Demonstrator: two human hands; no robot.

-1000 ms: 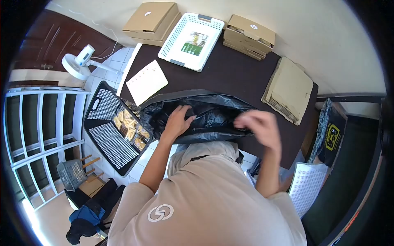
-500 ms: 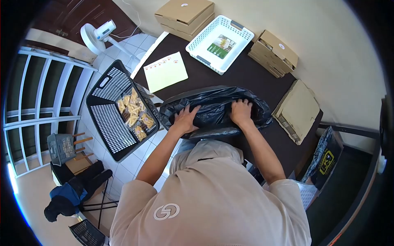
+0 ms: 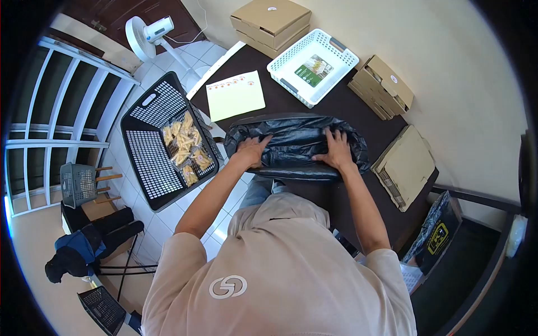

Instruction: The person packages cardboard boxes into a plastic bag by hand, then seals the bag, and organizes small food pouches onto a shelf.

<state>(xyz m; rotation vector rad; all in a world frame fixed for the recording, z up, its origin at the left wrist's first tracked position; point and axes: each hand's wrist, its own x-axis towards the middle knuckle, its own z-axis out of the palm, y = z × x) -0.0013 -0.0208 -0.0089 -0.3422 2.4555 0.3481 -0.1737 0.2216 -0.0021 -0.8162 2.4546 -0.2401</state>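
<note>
A black plastic liner [image 3: 294, 143] is spread inside an open, wide container at the near edge of the dark table, its rim running all round. My left hand [image 3: 253, 152] lies on the liner at the left end, fingers apart. Near the right end my right hand [image 3: 336, 150] rests on the plastic with its fingers spread. Neither hand grips anything that I can see. What lies beneath the liner is hidden. Left of it, a black crate [image 3: 162, 182] holds several clear packs of yellowish snacks [image 3: 185, 144].
Beyond the liner are a pale green sticker sheet [image 3: 235, 96], a white basket [image 3: 287, 61] with a printed card, and cardboard boxes [image 3: 269, 22]. Flattened cardboard [image 3: 404, 167] lies at the right. A fan [image 3: 147, 38] and a grey crate on a stool [image 3: 78, 186] stand left.
The liner looks more opened out and its near rim straighter. My right hand's fingers have spread wider. The whole view has shifted and turned slightly.
</note>
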